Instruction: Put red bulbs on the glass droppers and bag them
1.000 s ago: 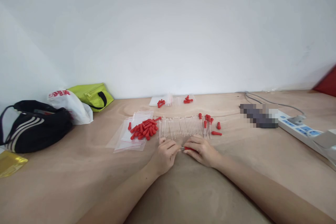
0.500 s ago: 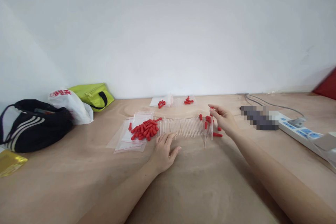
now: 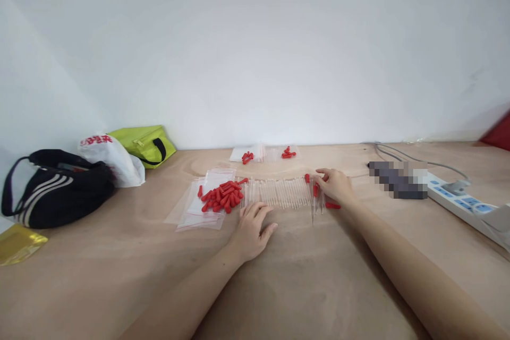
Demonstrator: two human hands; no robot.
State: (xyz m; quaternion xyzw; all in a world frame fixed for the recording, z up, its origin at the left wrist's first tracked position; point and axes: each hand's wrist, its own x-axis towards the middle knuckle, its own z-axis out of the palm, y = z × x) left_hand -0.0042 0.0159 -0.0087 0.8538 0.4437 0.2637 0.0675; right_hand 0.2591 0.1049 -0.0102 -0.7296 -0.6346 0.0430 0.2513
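A row of clear glass dropper tubes (image 3: pixel 282 193) lies side by side across the table. My left hand (image 3: pixel 253 228) rests palm down just in front of the row's left part, fingers apart and holding nothing. At the right end, my right hand (image 3: pixel 334 185) has its thumb and fingers closed over the tops of the tubes. A red rubber bulb was in this pinch; the fingers now mostly hide it. Under the fingers is a tube with a red bulb (image 3: pixel 315 190), tip toward me. Another red bulb (image 3: pixel 306 178) sits left of the fingertips, and a loose one (image 3: pixel 332 205) lies below the hand.
Left of the row, a heap of red bulbs (image 3: pixel 223 196) lies on clear zip bags (image 3: pixel 195 220). Two small bagged sets (image 3: pixel 247 157) are near the wall. Black (image 3: pixel 67 191), white and green bags (image 3: pixel 137 143) stand left; a power strip (image 3: pixel 458 196) and dark pixelated object (image 3: pixel 394 179) lie right.
My right hand has come down and slightly left with the red bulb, onto the tube tops. My left hand stays in place. The whole view has shifted slightly.
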